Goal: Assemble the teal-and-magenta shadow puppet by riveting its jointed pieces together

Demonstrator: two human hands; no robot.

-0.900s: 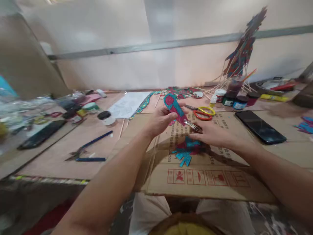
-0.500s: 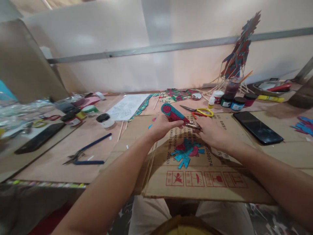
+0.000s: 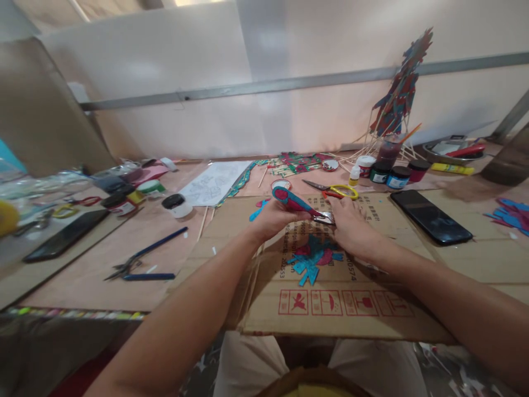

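Observation:
My left hand (image 3: 273, 220) is closed on a painted blue-and-magenta strip (image 3: 291, 199) with a rounded far end. The strip's narrow end points right, toward a small pair of shiny nail clippers (image 3: 324, 218) in my closed right hand (image 3: 351, 229). The clippers' jaws are at or right beside the strip's tip; whether they bite it I cannot tell. Below both hands, a pile of blue and magenta cut pieces (image 3: 312, 259) lies on a printed cardboard sheet (image 3: 264, 309). A small blue piece (image 3: 259, 210) lies just behind my left hand.
Yellow-and-red-handled scissors (image 3: 343, 191) lie beyond my right hand, beside paint jars (image 3: 399, 177). A black phone (image 3: 430, 216) rests to the right. Blue-handled pliers (image 3: 144, 259) lie left. A painted feathery model (image 3: 400, 88) stands on thin sticks at the back.
The strip and both hands have shifted down slightly, and the strip tilts lower. A round red-rimmed lid behind it now shows. The clippers have turned a little in my right hand.

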